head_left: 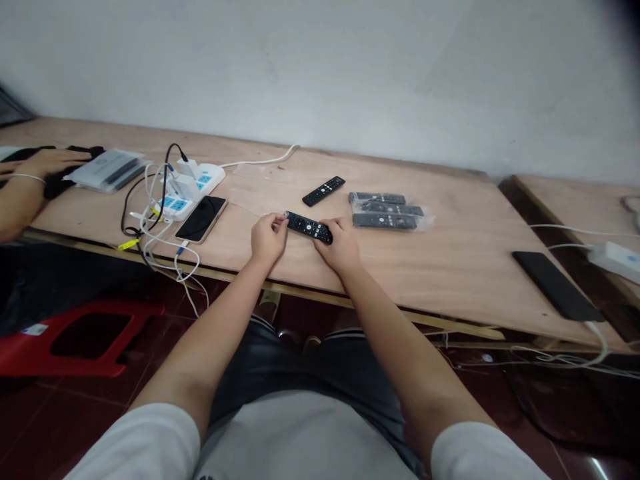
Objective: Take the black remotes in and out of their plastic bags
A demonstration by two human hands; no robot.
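Observation:
A black remote control is held level between my two hands, its buttons facing up, over the front part of the wooden table. My left hand pinches its left end. Around its right end, my right hand is closed. Behind them a second black remote lies at a slant on the table. To the right, several remotes in clear plastic wrapping lie side by side.
Left of my hands are a phone, a white power strip with tangled cables and a stack of wrapped packets. Another person's hand rests at the far left. A black phone lies at the table's right end. A red stool stands below.

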